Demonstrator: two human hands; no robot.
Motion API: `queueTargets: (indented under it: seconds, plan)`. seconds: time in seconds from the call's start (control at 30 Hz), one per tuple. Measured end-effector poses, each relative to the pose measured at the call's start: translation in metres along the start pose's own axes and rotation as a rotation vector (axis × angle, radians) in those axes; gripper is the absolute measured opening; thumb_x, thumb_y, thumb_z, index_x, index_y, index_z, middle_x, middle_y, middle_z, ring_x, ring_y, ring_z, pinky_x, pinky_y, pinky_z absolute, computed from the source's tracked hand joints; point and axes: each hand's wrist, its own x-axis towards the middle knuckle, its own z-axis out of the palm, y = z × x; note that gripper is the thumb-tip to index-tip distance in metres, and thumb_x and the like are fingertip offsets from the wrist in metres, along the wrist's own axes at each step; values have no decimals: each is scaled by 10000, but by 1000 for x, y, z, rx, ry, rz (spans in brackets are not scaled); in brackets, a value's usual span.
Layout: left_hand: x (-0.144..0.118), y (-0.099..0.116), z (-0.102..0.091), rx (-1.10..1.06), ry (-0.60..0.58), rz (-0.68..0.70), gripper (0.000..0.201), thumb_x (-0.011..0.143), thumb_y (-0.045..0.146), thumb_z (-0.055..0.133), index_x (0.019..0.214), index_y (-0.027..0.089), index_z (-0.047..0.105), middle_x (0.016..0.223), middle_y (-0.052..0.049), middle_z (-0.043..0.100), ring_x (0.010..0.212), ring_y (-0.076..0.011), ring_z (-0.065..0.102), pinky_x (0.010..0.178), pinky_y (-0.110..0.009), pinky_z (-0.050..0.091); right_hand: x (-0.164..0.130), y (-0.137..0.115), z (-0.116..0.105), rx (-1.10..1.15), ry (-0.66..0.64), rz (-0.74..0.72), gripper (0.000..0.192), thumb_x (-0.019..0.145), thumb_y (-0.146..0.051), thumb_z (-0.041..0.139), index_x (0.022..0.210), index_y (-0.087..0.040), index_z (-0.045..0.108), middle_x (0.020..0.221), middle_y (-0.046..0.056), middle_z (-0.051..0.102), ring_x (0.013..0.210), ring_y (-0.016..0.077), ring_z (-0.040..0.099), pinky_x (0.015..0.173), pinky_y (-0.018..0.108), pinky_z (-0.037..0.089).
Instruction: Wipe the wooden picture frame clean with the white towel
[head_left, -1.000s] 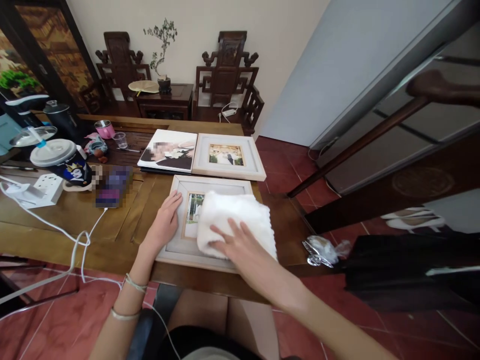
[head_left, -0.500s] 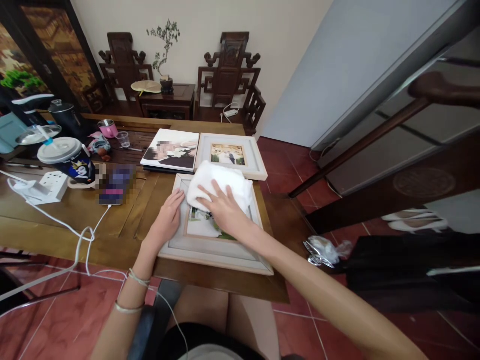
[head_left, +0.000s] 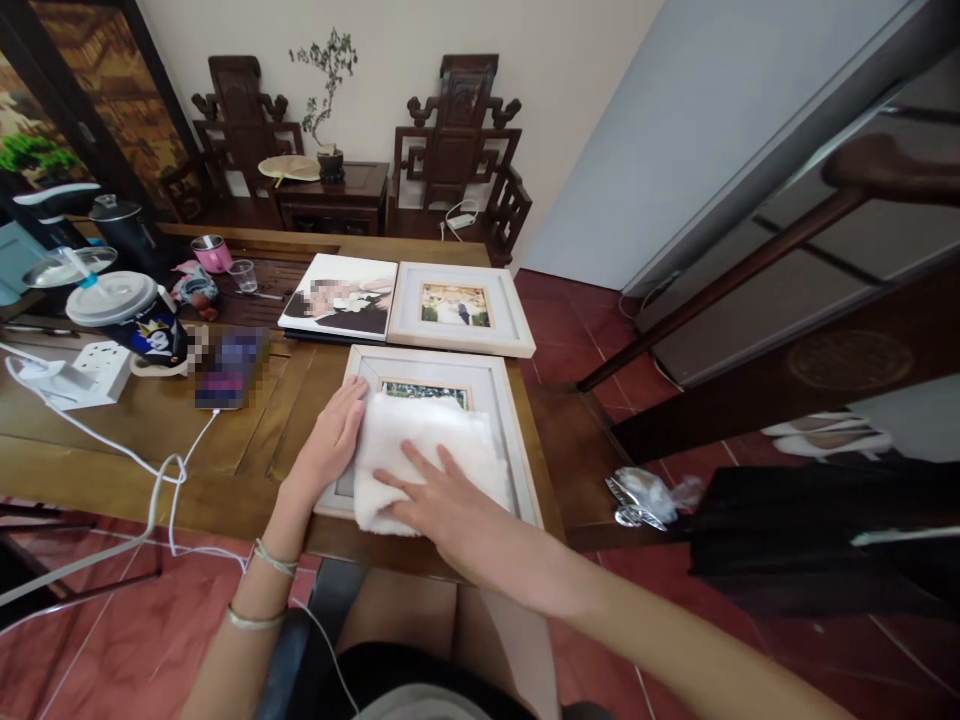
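A pale picture frame (head_left: 520,450) lies flat at the near corner of the wooden table, face up. A folded white cloth (head_left: 420,425) covers most of its lower part, and a strip of the photo shows above it. My right hand (head_left: 442,500) lies on the cloth with fingers spread, pressing it down near the frame's front edge. At the frame's left side rests my left hand (head_left: 334,435), fingers stretched along the border. Just behind are a second framed photo (head_left: 454,305) and a white-edged photo panel (head_left: 345,295).
To the left stand a lidded cup (head_left: 124,320), a phone (head_left: 231,368) on a charging cable and a white power strip (head_left: 97,372). A pink cup (head_left: 212,254) is farther back. A dark wooden armrest (head_left: 720,285) rises at right, beside a crumpled plastic bag (head_left: 645,495).
My right hand has slid the white cloth toward me, from the frame's upper part down to its front edge. The photo's top is now uncovered. My left hand stays at the left side.
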Motion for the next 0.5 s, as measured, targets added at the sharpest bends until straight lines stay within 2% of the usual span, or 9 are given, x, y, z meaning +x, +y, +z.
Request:
queueTargets:
  seconds: [0.1, 0.17, 0.4, 0.5]
  plan:
    - [2, -6, 4, 75, -19, 51, 393, 973, 268, 367, 1282, 130, 568, 1382, -149, 547, 1390, -248, 377, 1154, -504, 297, -27, 4, -3, 43, -43, 16, 740, 696, 138, 350, 1304, -221, 572, 1516, 46, 384, 1421, 390, 191, 1055, 692, 257]
    - [2, -11, 6, 105, -6, 81, 381, 949, 202, 383, 1266, 119, 578, 1374, -161, 551, 1383, -256, 389, 1143, -516, 318, -32, 7, -3, 41, -49, 12, 777, 650, 147, 350, 1295, -221, 577, 1509, 43, 398, 1417, 385, 208, 1051, 683, 271]
    - [2, -14, 6, 119, 21, 90, 394, 919, 112, 361, 1238, 103, 593, 1356, -163, 566, 1374, -243, 406, 1139, -498, 344, 5, -4, 0, 61, 13, -57, 674, 698, 112, 403, 1249, -213, 615, 1465, 91, 455, 1393, 414, 246, 1015, 698, 285]
    - [3, -15, 4, 106, 9, 99, 396, 919, 109, 361, 1236, 121, 598, 1355, -150, 570, 1376, -240, 404, 1140, -499, 343, -2, -4, 1, 84, 44, -44, 624, 707, 108, 401, 1204, -186, 635, 1450, 93, 476, 1398, 391, 249, 1041, 676, 267]
